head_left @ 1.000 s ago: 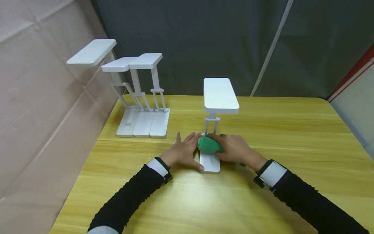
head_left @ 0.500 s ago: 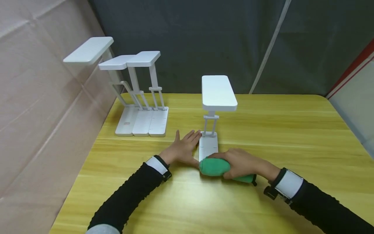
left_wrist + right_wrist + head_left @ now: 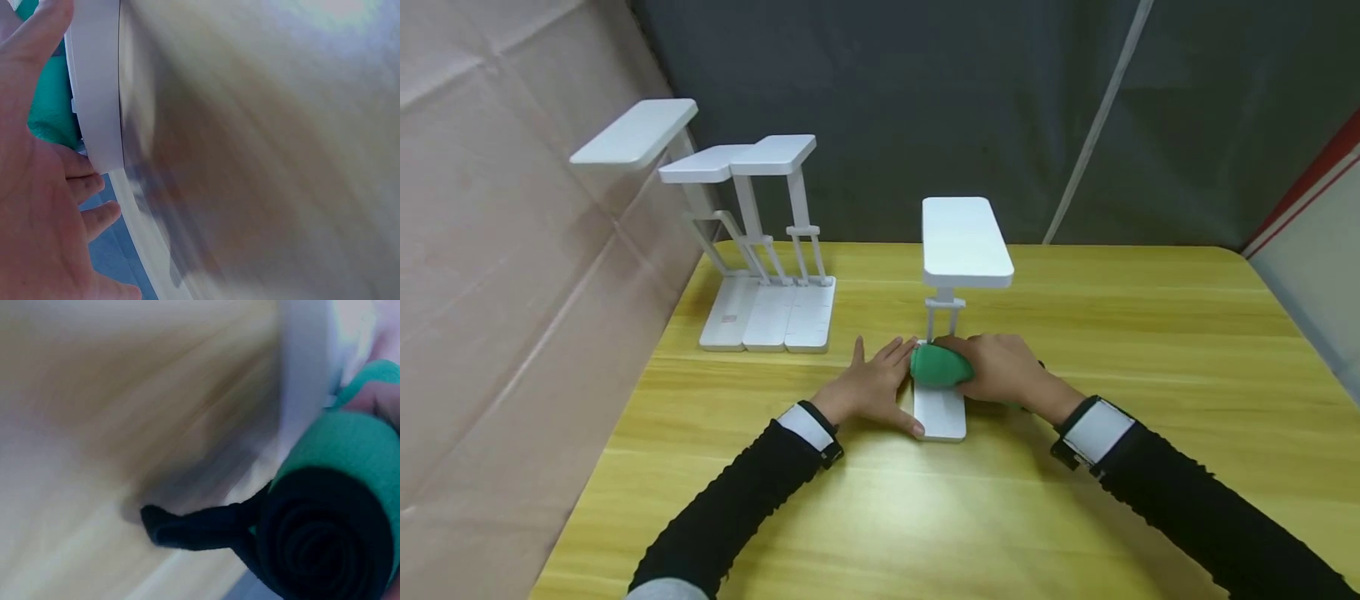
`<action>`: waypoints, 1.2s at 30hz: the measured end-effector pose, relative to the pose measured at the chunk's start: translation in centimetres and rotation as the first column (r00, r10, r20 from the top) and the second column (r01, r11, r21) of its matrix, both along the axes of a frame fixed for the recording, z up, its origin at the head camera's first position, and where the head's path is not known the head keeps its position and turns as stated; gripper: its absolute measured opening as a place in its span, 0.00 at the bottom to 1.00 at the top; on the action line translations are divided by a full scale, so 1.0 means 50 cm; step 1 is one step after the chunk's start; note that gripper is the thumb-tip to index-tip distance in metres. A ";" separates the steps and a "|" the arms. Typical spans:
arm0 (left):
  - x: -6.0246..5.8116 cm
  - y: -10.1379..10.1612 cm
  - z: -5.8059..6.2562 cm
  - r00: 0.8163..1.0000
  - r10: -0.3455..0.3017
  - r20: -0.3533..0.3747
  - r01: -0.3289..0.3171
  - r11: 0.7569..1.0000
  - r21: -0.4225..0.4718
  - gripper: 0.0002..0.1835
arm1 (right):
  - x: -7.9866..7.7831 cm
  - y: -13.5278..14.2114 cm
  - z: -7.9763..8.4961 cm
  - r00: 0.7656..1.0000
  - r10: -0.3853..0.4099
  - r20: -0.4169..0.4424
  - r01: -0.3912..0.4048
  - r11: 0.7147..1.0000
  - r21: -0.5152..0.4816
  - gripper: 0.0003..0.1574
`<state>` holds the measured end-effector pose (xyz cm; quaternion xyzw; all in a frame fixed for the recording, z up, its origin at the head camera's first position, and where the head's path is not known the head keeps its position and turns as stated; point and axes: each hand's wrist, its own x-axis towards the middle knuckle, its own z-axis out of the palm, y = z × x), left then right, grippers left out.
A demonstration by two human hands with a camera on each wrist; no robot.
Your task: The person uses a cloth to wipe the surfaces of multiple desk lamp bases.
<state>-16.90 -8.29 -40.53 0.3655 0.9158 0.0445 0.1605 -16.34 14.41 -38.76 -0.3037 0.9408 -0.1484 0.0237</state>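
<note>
Grasping a rolled green cloth (image 3: 940,367) with my right grip (image 3: 1006,368), over a white flat-topped stand's base (image 3: 940,417) on the yellow wooden tabletop (image 3: 880,533), I touch the base with my spread left grip (image 3: 872,388).

On your tabletop (image 3: 1150,358), one stand (image 3: 967,242) is ahead of you, your left hand (image 3: 868,389) against its base's left side. Your right hand (image 3: 1006,368) has the rolled cloth (image 3: 938,367) on that base, before the uprights. Three stands (image 3: 768,317) sit side by side, farther left; a backdrop (image 3: 880,108) hangs behind.
</note>
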 end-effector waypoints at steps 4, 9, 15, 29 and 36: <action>0.000 0.003 0.000 1.000 -0.003 -0.013 0.003 1.000 0.013 0.66 | 0.014 -0.004 0.000 0.996 -0.005 -0.094 0.012 0.998 0.067 0.37; -0.004 0.004 0.006 1.000 -0.006 -0.028 0.006 1.000 0.013 0.66 | 0.044 0.000 0.010 0.998 0.030 -0.052 -0.025 0.994 0.106 0.35; -0.010 0.002 0.007 0.999 -0.013 -0.045 0.012 1.000 -0.010 0.67 | 0.086 0.018 0.019 0.984 0.161 0.083 -0.164 0.986 0.031 0.34; -0.003 -0.006 -0.004 1.000 0.003 -0.005 -0.003 1.000 -0.011 0.66 | -0.027 0.099 -0.002 0.966 -0.162 -0.202 0.208 0.950 0.233 0.36; -0.001 -0.001 -0.003 1.000 -0.013 -0.015 0.013 1.000 0.006 0.66 | -0.012 0.078 -0.030 0.965 -0.096 -0.242 0.161 0.950 0.266 0.33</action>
